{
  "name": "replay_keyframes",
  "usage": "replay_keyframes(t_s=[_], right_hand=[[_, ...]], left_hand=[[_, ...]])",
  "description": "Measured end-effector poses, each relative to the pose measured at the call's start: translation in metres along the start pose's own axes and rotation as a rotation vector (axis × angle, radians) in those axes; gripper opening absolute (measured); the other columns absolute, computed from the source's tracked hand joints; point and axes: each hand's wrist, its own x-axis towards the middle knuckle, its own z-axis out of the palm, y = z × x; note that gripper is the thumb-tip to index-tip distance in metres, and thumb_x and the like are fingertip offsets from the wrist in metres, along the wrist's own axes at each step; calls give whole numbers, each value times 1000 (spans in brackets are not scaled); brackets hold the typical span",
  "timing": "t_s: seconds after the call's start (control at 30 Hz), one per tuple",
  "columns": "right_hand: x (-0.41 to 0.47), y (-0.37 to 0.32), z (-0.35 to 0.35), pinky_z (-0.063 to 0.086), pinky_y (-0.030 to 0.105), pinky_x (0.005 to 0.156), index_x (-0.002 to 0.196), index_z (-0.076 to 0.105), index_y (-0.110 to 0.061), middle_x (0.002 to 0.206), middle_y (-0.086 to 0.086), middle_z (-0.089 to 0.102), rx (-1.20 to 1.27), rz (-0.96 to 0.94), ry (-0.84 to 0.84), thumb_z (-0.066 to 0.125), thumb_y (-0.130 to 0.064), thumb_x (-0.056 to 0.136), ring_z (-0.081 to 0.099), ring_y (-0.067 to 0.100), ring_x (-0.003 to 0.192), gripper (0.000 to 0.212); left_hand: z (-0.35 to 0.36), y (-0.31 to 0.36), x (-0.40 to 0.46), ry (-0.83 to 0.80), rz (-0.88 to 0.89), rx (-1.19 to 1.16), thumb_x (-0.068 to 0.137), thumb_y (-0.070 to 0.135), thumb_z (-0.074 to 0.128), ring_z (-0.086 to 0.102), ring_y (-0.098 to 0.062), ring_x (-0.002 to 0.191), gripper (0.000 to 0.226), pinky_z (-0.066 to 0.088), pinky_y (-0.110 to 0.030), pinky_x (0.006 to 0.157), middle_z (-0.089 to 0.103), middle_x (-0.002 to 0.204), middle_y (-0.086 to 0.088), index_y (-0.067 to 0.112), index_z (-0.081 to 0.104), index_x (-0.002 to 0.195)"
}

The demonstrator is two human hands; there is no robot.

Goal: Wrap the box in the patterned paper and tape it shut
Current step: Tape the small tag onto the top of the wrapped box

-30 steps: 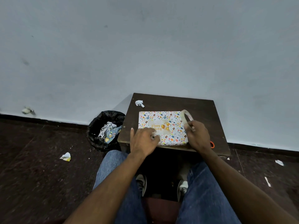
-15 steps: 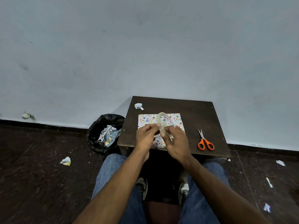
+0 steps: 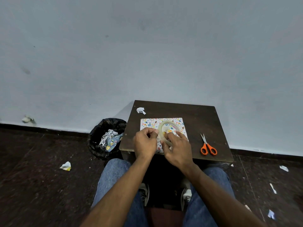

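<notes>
Both hands — left hand [image 3: 145, 142], right hand [image 3: 177, 149] — grip the tape roll [image 3: 164, 128] above the wrapped box [image 3: 147, 123].

Paper-wrapped box [image 3: 148, 124] flat on table [image 3: 201, 117]

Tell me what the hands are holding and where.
Both hands, left and right, hold the tape roll by its near rim, above the wrapped box.

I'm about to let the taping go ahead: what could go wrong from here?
Both hands, left hand and right hand, are on the tape roll, so nothing pins the wrapped box; its folds might spring open. The scissors lie apart, so cutting likely means letting go with one hand.
</notes>
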Motion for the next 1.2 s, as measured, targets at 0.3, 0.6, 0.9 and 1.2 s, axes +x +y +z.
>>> replay_keyframes(t_s=[0.3, 0.6, 0.9, 1.2], right_hand=[[11, -8, -19, 45, 39, 60, 119, 53, -31, 53, -6, 53, 403, 327, -108, 60, -21, 89, 47, 12, 50, 33], [17, -22, -35, 47, 24, 50, 107, 63, -9, 73, 29, 63, 824, 393, -155, 58, 5, 94, 57, 15, 46, 20], [15, -34, -38, 50, 29, 52, 105, 61, -7, 65, 12, 65, 1031, 478, -107, 57, 8, 93, 54, 20, 44, 19], [11, -35, -37, 52, 31, 53, 106, 64, -7, 62, 9, 66, 994, 477, -129, 59, 4, 94, 57, 19, 45, 17]], left_hand=[[-7, -5, 5, -78, 540, 96, 88, 24, 61, 51, -1, 85, 14, 38, -12, 75, 58, 80, 20, 14, 64, 80], [-13, 12, 11, -112, 521, -11, 89, 31, 65, 61, -11, 96, 7, 51, -34, 83, 63, 92, 11, 28, 71, 90], [-9, 24, -14, -185, 56, -449, 91, -5, 58, 65, 2, 80, 25, 49, -12, 70, 73, 101, -5, 11, 72, 103], [-3, 29, -14, -157, 71, -512, 89, 1, 66, 54, -1, 47, 10, 44, -15, 46, 66, 59, 7, -9, 67, 87]])
